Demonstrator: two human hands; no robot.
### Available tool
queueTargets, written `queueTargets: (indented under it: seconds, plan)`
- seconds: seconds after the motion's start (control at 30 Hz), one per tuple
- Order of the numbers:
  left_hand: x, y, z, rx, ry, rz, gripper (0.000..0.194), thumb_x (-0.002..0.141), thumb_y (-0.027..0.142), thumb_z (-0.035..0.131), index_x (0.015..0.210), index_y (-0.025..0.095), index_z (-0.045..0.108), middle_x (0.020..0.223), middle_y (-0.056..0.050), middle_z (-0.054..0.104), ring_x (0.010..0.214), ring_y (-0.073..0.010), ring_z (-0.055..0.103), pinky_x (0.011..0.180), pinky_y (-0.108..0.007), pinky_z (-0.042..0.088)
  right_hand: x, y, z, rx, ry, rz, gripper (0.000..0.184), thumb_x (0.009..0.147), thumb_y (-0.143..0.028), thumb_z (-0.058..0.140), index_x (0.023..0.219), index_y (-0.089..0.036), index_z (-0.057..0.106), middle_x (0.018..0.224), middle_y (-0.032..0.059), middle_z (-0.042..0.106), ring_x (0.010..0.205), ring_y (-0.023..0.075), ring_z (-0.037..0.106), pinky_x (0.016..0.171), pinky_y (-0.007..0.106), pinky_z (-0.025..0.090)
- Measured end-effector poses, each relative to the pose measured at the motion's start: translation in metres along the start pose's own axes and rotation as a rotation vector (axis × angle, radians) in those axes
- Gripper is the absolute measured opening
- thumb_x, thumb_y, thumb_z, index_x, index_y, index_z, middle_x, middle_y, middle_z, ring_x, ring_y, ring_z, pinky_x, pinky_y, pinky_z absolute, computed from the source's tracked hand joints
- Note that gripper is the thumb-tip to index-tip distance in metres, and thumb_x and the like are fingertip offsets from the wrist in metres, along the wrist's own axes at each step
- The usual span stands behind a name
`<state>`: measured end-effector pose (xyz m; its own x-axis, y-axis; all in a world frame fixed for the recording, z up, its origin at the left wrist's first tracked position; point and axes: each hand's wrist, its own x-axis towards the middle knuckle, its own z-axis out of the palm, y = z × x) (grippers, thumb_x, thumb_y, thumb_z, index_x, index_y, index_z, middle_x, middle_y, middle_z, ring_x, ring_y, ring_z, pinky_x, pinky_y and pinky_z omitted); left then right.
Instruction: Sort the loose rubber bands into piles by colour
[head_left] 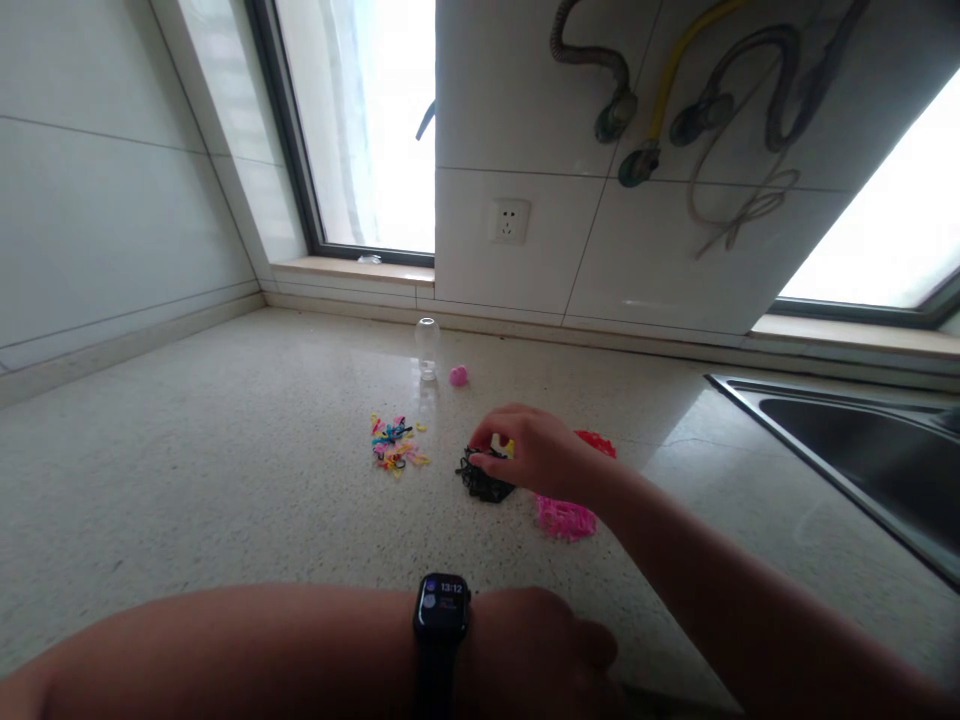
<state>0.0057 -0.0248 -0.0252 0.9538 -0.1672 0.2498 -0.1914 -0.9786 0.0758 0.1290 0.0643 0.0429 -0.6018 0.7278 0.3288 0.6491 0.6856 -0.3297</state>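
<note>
My right hand (529, 450) reaches in from the right, thumb and forefinger pinched at the pile of small black rubber bands (486, 485); a black band appears to sit between the tips. Behind that hand, a bit of yellow bands (510, 448) and a red pile (600, 443) are partly covered. Below the wrist lies a pink pile (566, 520). Mixed coloured bands (397, 445) are scattered to the left of the black ones. My left hand (536, 645), with a black watch on its wrist, rests low at the near side; its fingers are mostly hidden.
A small clear bottle (427, 350) stands farther back on the speckled counter (225, 480), beside a pink cap (459, 376). At the right is a metal sink (847, 440). The tiled back wall carries a socket (510, 221) and hoses (787, 90).
</note>
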Motion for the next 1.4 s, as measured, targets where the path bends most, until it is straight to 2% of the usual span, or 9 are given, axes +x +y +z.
queueTargets:
  seconds: [0.1,0.27,0.47,0.63,0.93,1.13,1.27,1.4]
  plan:
    - [-0.001,0.001,0.001,0.003,0.010,-0.005,0.005,0.087,0.022,0.065,0.082,0.023,0.063,0.085,-0.001,0.064,0.080,-0.0179,0.054,0.045,-0.030,0.040,0.022,-0.009,0.014,-0.120,-0.117,-0.082,0.017,0.085,-0.033,0.068,0.093,-0.019,0.074,0.093,0.0059,0.073,0.089,0.0192,0.062,0.081,0.031,0.042]
    - [-0.001,-0.001,0.001,0.004,0.020,0.034,0.008,0.086,0.023,0.067,0.080,0.021,0.062,0.089,-0.001,0.065,0.080,-0.0176,0.053,0.047,-0.030,0.041,0.047,-0.011,0.038,-0.345,-0.211,-0.137,0.023,0.081,-0.038,0.072,0.092,-0.018,0.076,0.092,0.0074,0.073,0.093,0.0235,0.061,0.082,0.034,0.041]
    - [-0.001,-0.003,0.003,-0.030,0.041,0.028,0.004,0.088,0.023,0.065,0.085,0.023,0.062,0.089,-0.002,0.066,0.080,-0.0186,0.054,0.048,-0.031,0.042,0.057,-0.011,0.048,-0.346,-0.219,-0.143,0.017,0.086,-0.033,0.067,0.085,-0.018,0.075,0.087,0.0062,0.074,0.087,0.0209,0.060,0.076,0.031,0.040]
    - [0.000,-0.002,-0.001,-0.021,0.000,0.036,0.011,0.087,0.024,0.065,0.077,0.023,0.061,0.087,-0.003,0.066,0.079,-0.0190,0.055,0.048,-0.030,0.041,0.056,-0.010,0.051,-0.358,-0.199,-0.173,0.011,0.085,-0.026,0.066,0.083,-0.018,0.074,0.087,0.0061,0.074,0.085,0.0193,0.060,0.074,0.030,0.039]
    - [0.000,0.001,-0.012,0.006,-0.023,0.030,0.012,0.089,0.027,0.063,0.078,0.022,0.062,0.088,-0.001,0.065,0.082,-0.0184,0.053,0.049,-0.029,0.043,0.057,-0.022,0.040,-0.473,-0.115,-0.271,0.020,0.093,-0.022,0.054,0.082,-0.016,0.070,0.088,0.0072,0.071,0.080,0.0184,0.059,0.073,0.032,0.036]
    - [-0.001,0.002,-0.016,0.012,-0.016,0.039,0.013,0.089,0.029,0.064,0.077,0.023,0.063,0.090,-0.002,0.066,0.084,-0.0185,0.053,0.048,-0.030,0.041,0.058,-0.027,0.029,-0.431,-0.048,-0.282,0.018,0.094,-0.022,0.054,0.085,-0.018,0.069,0.088,0.0050,0.070,0.080,0.0163,0.057,0.074,0.031,0.034]
    - [-0.001,0.003,-0.013,0.011,-0.019,0.029,0.014,0.090,0.028,0.063,0.078,0.023,0.062,0.089,-0.001,0.065,0.083,-0.0186,0.053,0.045,-0.030,0.039,0.047,-0.018,0.017,-0.418,0.002,-0.257,0.019,0.094,-0.023,0.054,0.087,-0.018,0.070,0.087,0.0058,0.069,0.079,0.0168,0.057,0.074,0.031,0.036]
    - [-0.001,0.001,-0.004,0.022,-0.001,0.034,0.009,0.089,0.024,0.063,0.081,0.022,0.063,0.087,-0.002,0.063,0.082,-0.0189,0.052,0.046,-0.030,0.040,0.017,0.004,-0.003,-0.332,0.080,-0.151,0.014,0.092,-0.024,0.060,0.089,-0.019,0.072,0.089,0.0059,0.070,0.082,0.0173,0.058,0.077,0.030,0.038]
